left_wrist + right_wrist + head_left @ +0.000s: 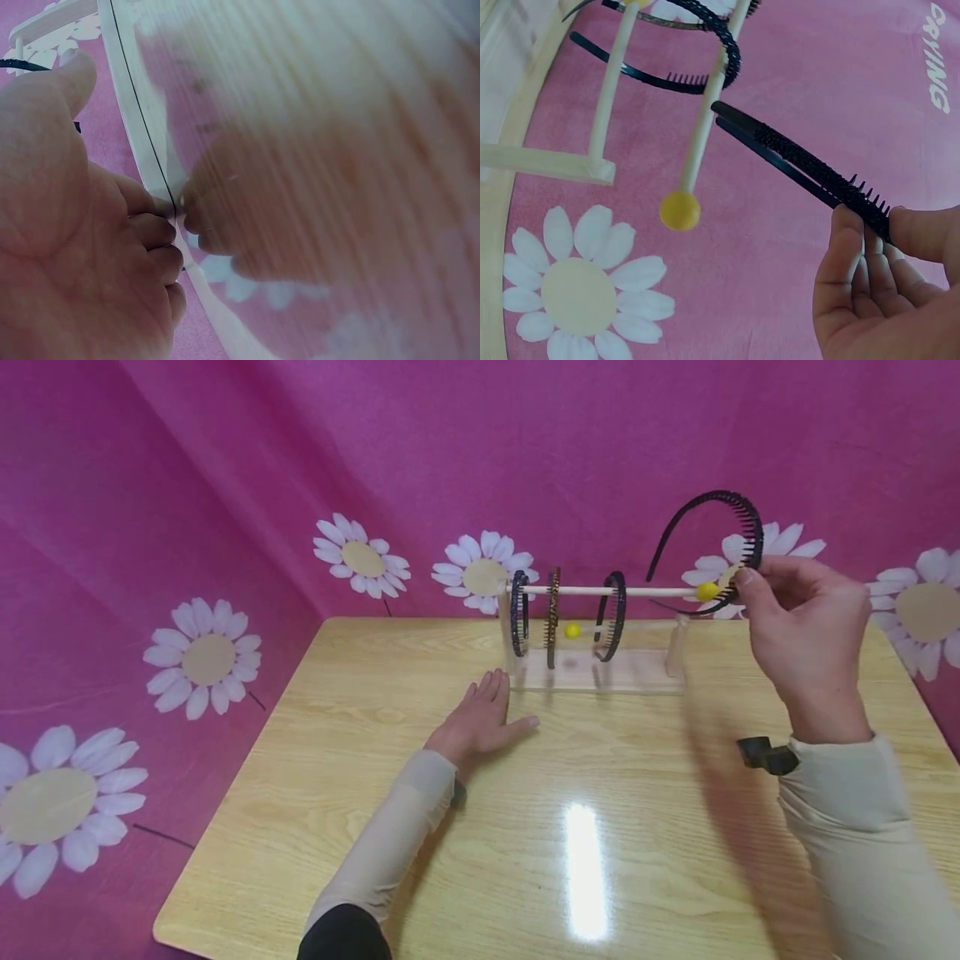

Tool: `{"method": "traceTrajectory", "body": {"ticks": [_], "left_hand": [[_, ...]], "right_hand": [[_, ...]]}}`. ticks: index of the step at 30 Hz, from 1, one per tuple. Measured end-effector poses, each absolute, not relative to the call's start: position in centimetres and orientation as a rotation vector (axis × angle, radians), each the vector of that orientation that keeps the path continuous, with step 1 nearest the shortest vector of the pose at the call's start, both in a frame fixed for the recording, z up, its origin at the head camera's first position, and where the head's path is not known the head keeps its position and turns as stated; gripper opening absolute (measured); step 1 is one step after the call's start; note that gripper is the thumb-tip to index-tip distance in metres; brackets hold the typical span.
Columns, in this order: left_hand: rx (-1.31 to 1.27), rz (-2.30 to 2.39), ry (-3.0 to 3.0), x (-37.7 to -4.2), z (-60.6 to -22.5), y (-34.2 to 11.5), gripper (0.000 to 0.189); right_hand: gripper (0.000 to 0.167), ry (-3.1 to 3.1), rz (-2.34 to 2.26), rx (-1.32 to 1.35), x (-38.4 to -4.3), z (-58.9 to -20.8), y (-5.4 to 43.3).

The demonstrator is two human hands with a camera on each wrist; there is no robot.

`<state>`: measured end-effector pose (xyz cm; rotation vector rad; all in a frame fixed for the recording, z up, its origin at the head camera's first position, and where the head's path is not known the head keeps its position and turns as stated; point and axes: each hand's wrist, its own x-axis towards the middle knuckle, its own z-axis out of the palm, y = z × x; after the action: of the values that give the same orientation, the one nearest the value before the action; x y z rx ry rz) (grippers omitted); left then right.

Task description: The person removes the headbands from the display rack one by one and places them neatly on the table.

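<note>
My right hand [813, 622] pinches a black toothed headband [756, 527] between thumb and fingers. Its open ends point left, beside the yellow ball [707, 592] that tips the rack's upper rod [660, 592]. In the right wrist view, the held headband [799, 161] is apart from that ball. Three headbands hang on the rod: a dark one [517, 618] at the left, a brown patterned one [553, 618] and a black one [618, 618]. Palm down, my left hand [480, 722] rests with straight fingers by the front left corner of the wooden rack base [637, 678].
A shorter lower rod with a yellow ball [572, 631] reaches left from the rack's right upright [677, 647]. The rack stands toward the back of a wood-grain table [337, 735]. Behind rises a magenta cloth [450, 460] printed with white flowers.
</note>
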<state>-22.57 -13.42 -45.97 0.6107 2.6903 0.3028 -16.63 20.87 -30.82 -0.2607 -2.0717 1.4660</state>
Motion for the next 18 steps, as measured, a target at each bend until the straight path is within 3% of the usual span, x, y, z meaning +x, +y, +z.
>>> {"method": "traceTrajectory", "body": {"ticks": [10,18], "left_hand": [[0.612,0.333,2.697,-22.3,-45.9,-13.5,0.105],[0.613,0.337,2.709,-22.1,-45.9,-13.4,0.103]], "right_hand": [[0.016,-1.862,1.743,-0.148,-15.5,-30.9,23.0],[0.020,-1.690,2.066,0.019,-15.3,-31.9,24.1]]}}
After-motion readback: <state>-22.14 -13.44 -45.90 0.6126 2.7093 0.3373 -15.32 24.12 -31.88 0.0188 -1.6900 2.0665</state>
